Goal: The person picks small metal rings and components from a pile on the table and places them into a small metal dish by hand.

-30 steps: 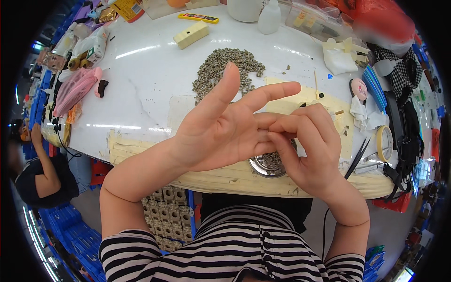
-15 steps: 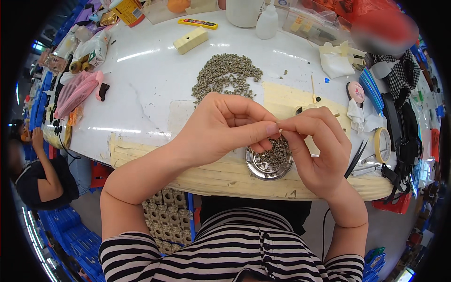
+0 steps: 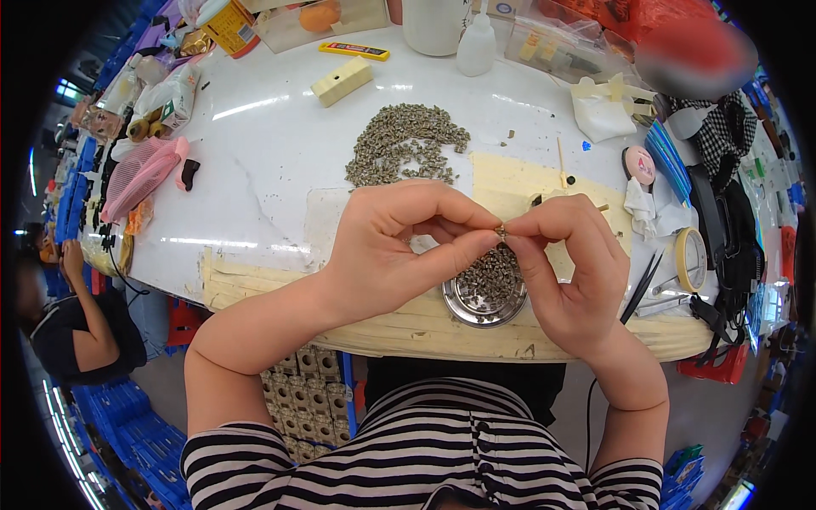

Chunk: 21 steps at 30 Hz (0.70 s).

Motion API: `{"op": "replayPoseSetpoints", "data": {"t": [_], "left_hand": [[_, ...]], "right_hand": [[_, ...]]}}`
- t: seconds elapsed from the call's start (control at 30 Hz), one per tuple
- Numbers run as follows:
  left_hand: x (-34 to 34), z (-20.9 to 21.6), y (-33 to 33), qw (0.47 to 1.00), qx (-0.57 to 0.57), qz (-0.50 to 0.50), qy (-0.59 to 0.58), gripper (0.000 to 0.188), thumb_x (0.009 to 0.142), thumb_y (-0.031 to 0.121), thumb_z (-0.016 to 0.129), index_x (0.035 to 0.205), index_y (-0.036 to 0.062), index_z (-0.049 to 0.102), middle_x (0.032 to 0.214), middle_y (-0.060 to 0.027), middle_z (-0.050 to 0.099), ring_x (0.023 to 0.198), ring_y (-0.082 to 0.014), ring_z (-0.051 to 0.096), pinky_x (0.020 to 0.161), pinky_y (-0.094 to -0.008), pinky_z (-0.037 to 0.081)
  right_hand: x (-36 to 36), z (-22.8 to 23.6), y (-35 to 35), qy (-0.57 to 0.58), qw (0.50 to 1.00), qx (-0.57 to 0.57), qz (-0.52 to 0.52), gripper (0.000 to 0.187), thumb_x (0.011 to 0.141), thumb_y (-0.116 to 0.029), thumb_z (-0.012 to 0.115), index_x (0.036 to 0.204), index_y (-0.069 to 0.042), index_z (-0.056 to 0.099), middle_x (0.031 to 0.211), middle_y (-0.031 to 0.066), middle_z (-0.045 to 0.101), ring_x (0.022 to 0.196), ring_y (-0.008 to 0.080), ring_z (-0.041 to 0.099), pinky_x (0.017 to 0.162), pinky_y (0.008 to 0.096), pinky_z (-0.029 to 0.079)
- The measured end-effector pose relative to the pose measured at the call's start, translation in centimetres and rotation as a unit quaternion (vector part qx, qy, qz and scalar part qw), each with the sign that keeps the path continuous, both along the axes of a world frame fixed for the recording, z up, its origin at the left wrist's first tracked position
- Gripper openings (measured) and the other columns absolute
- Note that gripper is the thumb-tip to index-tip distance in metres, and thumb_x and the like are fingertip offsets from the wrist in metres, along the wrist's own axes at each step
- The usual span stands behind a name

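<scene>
My left hand (image 3: 399, 246) and my right hand (image 3: 578, 268) meet at their fingertips over a round metal dish. Both are closed in a pinch on one small metal part (image 3: 501, 231), brassy grey and mostly covered by the fingers. Below them the metal dish (image 3: 459, 308) holds many similar tiny metal pieces (image 3: 489, 285). Beyond my left hand a loose pile of small metal parts (image 3: 404, 140) lies spread on the white table, with a gap in its middle.
A cream block (image 3: 342, 81), a yellow cutter-like tool (image 3: 354, 52) and a white squeeze bottle (image 3: 476, 47) stand at the back. On the right are a tape roll (image 3: 690, 261) and black tweezers (image 3: 643, 287). A pink mesh bag (image 3: 140, 178) lies left; a person (image 3: 85, 327) sits beyond.
My fingertips have come together, and the small metal part now shows between them. My left hand's lower fingers have drawn in from over the dish. The view has shifted slightly.
</scene>
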<state>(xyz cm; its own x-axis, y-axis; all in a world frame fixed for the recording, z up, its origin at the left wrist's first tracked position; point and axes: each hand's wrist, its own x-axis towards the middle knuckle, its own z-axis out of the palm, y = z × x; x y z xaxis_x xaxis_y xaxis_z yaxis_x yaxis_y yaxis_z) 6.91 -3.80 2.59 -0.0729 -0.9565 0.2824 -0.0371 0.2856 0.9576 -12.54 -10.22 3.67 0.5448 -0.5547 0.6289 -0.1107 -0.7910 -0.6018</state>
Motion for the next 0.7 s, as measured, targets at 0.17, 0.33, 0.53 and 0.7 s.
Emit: {"op": "replayPoseSetpoints", "data": {"t": [0.17,0.33,0.53,0.7], "left_hand": [[0.04,0.18,-0.13,0.991,-0.085,0.028,-0.097,0.014,0.083,-0.007,0.074,0.096,-0.0042,0.070,0.088,-0.0099,0.070,0.077,-0.0114,0.065,0.067,-0.0229,0.052],[0.06,0.38,-0.15,0.987,-0.109,0.031,-0.111,0.013,0.083,-0.006,0.073,0.095,-0.0040,0.070,0.087,-0.0095,0.070,0.076,-0.0112,0.065,0.067,-0.0231,0.052],[-0.05,0.19,0.14,0.984,0.109,-0.042,0.132,0.014,0.088,-0.005,0.070,0.101,-0.0043,0.066,0.090,-0.0111,0.070,0.083,-0.0148,0.069,0.070,-0.0246,0.056],[0.21,-0.15,0.05,0.985,0.102,-0.070,0.123,0.019,0.086,-0.007,0.071,0.104,-0.0040,0.064,0.094,-0.0109,0.068,0.086,-0.0148,0.068,0.073,-0.0253,0.057]], "right_hand": [[0.04,0.03,0.18,-0.004,1.000,0.011,0.004,0.016,0.080,0.010,0.071,0.092,0.000,0.066,0.083,0.0075,0.065,0.071,0.0183,0.061,0.055,0.0263,0.049],[0.12,0.21,0.28,-0.016,0.998,0.057,0.014,0.014,0.081,0.009,0.070,0.092,0.001,0.067,0.083,0.0075,0.066,0.071,0.0172,0.061,0.056,0.0258,0.049],[0.00,0.11,0.25,-0.012,0.999,0.039,0.013,0.012,0.081,0.009,0.070,0.091,0.002,0.067,0.082,0.0080,0.066,0.071,0.0171,0.063,0.058,0.0258,0.050],[-0.21,0.23,0.18,-0.008,0.997,0.080,0.018,0.012,0.083,0.008,0.070,0.093,0.002,0.066,0.084,0.0091,0.066,0.071,0.0165,0.064,0.061,0.0254,0.052]]}}
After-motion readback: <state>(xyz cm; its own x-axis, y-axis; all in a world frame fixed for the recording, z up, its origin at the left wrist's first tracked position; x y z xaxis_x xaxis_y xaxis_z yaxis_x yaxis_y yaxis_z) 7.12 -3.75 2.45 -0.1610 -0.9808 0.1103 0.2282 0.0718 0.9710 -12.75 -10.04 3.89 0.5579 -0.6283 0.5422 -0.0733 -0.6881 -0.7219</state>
